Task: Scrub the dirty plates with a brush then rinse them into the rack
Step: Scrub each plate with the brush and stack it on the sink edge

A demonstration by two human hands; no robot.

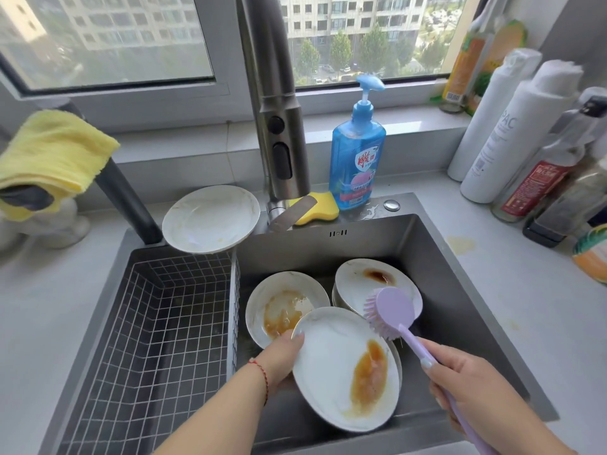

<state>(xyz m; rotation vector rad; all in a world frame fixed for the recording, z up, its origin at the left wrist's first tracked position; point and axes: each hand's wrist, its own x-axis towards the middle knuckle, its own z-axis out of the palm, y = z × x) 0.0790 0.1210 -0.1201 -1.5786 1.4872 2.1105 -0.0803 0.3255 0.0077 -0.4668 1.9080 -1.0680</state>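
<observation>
My left hand (282, 359) grips the left rim of a white plate (328, 366) smeared with brown sauce, tilted up over the sink (460, 290). My right hand (469, 385) holds the handle of a lilac dish brush (392, 310), its bristled head hovering just above the plate's upper right edge. Two more dirty plates lie in the basin, one at the left (282, 307) and one at the back right (361, 280) on a small stack. A mostly clean plate (210, 218) sits at the rear edge of the wire rack (157, 330), which fills the sink's left half.
A steel faucet (279, 126) hangs over the middle of the sink. Behind it stand a blue soap bottle (358, 159) and a yellow sponge (322, 208). Bottles (512, 142) crowd the right counter. A yellow cloth (49, 152) drapes at the left.
</observation>
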